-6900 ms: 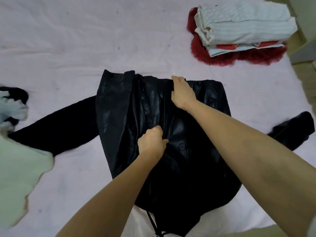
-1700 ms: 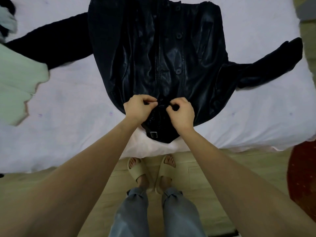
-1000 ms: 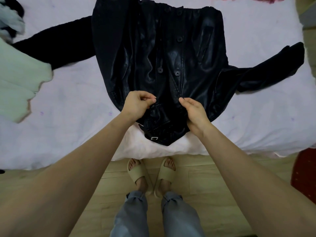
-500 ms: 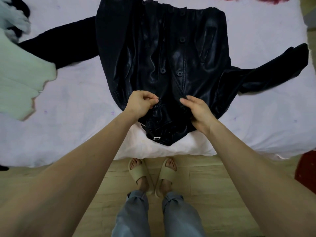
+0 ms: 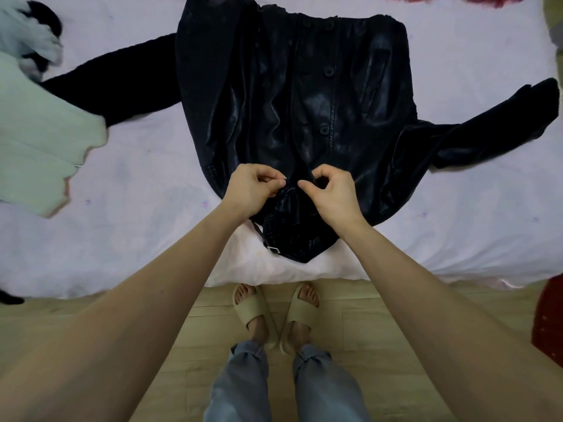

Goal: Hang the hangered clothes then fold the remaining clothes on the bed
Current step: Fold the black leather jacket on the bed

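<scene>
Where black jacket (image 5: 304,102) covers pale bed sheet (image 5: 137,223), both hands pinch collar; wood floor (image 5: 380,330) below.

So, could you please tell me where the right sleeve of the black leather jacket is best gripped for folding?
Grip the black leather jacket's right sleeve at its cuff, coming from the right. It lies flat and outstretched on the pale bed sheet, its free end furthest from the body, so it should swing inward easily.
</scene>
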A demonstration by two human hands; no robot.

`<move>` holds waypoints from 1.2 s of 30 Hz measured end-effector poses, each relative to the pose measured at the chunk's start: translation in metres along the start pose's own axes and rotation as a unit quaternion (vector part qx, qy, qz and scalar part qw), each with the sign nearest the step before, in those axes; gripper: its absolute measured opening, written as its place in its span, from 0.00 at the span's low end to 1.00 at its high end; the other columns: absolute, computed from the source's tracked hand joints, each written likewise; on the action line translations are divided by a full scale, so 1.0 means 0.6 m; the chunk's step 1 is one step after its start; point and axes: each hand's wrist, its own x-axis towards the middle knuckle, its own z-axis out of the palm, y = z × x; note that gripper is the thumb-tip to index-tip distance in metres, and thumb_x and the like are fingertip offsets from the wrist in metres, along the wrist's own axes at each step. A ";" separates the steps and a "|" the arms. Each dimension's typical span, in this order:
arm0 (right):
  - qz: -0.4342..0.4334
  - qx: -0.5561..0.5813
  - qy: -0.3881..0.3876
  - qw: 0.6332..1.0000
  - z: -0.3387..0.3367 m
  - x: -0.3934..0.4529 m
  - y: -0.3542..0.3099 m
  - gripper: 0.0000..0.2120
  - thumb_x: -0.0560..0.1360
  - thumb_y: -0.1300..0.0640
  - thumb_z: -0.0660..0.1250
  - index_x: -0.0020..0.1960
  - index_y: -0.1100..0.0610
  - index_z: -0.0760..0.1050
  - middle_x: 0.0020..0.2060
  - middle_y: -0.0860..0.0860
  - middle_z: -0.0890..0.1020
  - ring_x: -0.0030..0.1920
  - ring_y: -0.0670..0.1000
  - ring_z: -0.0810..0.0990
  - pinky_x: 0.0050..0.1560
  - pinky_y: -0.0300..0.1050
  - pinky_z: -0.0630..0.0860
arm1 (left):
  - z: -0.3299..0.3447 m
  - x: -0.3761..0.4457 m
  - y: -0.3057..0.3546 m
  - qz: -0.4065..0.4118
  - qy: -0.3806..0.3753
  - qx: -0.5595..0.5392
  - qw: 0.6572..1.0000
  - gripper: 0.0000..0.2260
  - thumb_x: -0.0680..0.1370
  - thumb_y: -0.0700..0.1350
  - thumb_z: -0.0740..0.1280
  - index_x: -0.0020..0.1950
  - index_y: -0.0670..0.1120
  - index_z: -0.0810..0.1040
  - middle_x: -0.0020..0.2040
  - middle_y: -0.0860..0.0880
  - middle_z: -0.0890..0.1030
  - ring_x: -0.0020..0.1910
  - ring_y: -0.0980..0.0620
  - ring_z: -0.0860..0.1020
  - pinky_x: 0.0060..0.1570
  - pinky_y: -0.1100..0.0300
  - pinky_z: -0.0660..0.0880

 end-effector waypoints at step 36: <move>-0.258 -0.202 0.072 0.942 0.061 -0.016 0.015 0.06 0.72 0.68 0.68 0.48 0.62 0.77 0.49 0.53 0.76 0.44 0.52 0.77 0.41 0.48 0.78 | 0.010 0.021 0.057 -0.304 -0.003 -0.205 0.930 0.06 0.76 0.39 0.71 0.49 0.36 0.81 0.39 0.42 0.82 0.35 0.50 0.83 0.36 0.60 0.82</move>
